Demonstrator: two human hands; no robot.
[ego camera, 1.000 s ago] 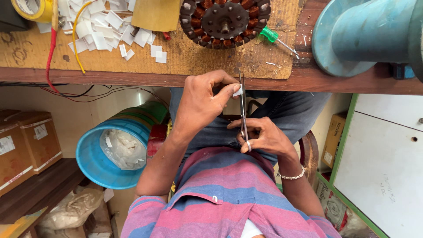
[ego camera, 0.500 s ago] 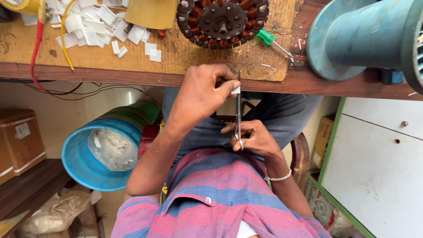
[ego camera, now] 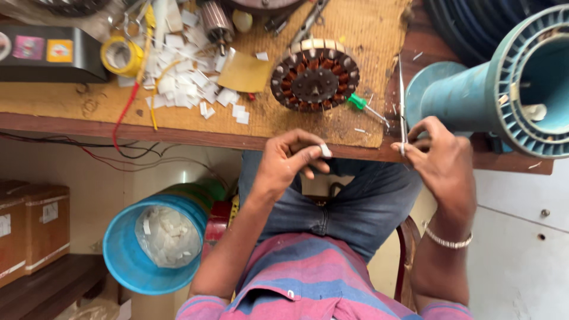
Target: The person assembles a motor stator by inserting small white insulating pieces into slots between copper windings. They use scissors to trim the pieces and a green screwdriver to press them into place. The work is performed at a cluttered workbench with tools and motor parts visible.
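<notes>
Lighting is even, soft daylight, moderately bright, with no harsh glare. The surface (ego camera: pixel 71 101) is well lit; the space beneath it falls into shade. A faint reflection shows on the blue bucket (ego camera: pixel 154 243). Focus is sharp centrally; the teal spool (ego camera: pixel 504 89) bends slightly toward the frame edge.

A wooden worktop (ego camera: pixel 71 121) ran across the top, its surface covered by a worn tan mat (ego camera: pixel 367 35). Below it stood a pale wall (ego camera: pixel 101 189), cardboard boxes (ego camera: pixel 32 228), a blue bucket (ego camera: pixel 127 261) and a white cabinet (ego camera: pixel 521 249).
</notes>
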